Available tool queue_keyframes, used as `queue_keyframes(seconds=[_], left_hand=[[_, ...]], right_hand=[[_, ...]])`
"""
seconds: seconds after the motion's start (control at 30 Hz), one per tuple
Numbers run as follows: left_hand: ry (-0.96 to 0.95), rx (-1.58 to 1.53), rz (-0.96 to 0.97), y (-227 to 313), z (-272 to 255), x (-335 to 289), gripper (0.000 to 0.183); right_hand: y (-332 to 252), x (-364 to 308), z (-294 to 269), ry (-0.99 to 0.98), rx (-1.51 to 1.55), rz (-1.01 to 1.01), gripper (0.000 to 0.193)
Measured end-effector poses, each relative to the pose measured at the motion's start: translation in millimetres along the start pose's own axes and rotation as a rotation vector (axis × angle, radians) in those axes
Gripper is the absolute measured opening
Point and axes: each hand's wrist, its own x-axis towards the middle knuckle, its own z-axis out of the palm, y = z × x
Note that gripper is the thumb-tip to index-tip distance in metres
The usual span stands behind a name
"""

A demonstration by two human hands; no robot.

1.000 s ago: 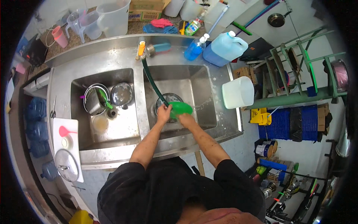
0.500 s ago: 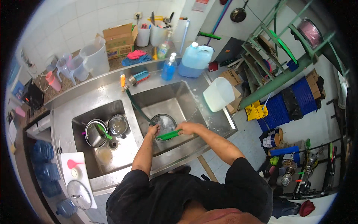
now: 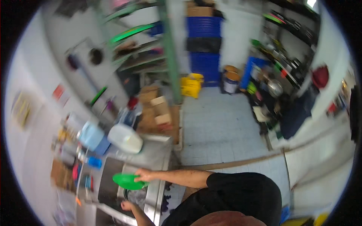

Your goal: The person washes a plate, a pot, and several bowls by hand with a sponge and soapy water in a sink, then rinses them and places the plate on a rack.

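My right hand (image 3: 143,175) grips the edge of a round green plastic disc (image 3: 127,181), lid-like or plate-like. The disc is tilted with its broad face showing above the sink basin (image 3: 109,179). Below it in the basin stands a round dark-rimmed pan (image 3: 137,196) with water in it, partly covered by the disc. My left hand (image 3: 127,205) is at the pan's near-left side, fingers curled. Motion blur hides what, if anything, is in those fingers.
On the steel counter stand a translucent white tub (image 3: 126,138), a blue jug (image 3: 90,137) and a blue bottle (image 3: 94,162). Cardboard boxes (image 3: 162,109) and a green metal stair frame (image 3: 171,56) lie beyond. A yellow mop bucket (image 3: 192,86) stands on the tiled floor (image 3: 215,128).
The view has swung to the right, bringing the floor and shelving into sight. The green disc has been raised and turned, from nearly edge-on over the pan to showing its broad face.
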Motion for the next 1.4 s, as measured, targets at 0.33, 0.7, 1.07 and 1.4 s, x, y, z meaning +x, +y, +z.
queue_keyframes(seconds=[0.33,0.7,1.07,1.4], left_hand=[[0.081,0.208,0.499,317.0,-2.8,-299.8,0.028],[-0.964,-0.409,0.52,419.5,273.2,-513.2,0.023],[-1.625,-0.632,0.663,622.4,559.9,-782.9,0.018],[-1.665,-0.203,0.718,646.4,631.6,-1001.1,0.02]], right_hand=[[4.8,-167.9,-337.4,0.652,0.171,0.133,0.027],[103.5,-359.6,-706.7,0.888,0.033,0.71,0.034],[7.1,-624.8,-1083.8,0.703,-1.69,1.923,0.021],[3.8,-836.2,-1474.4,1.391,-1.907,1.31,0.052]])
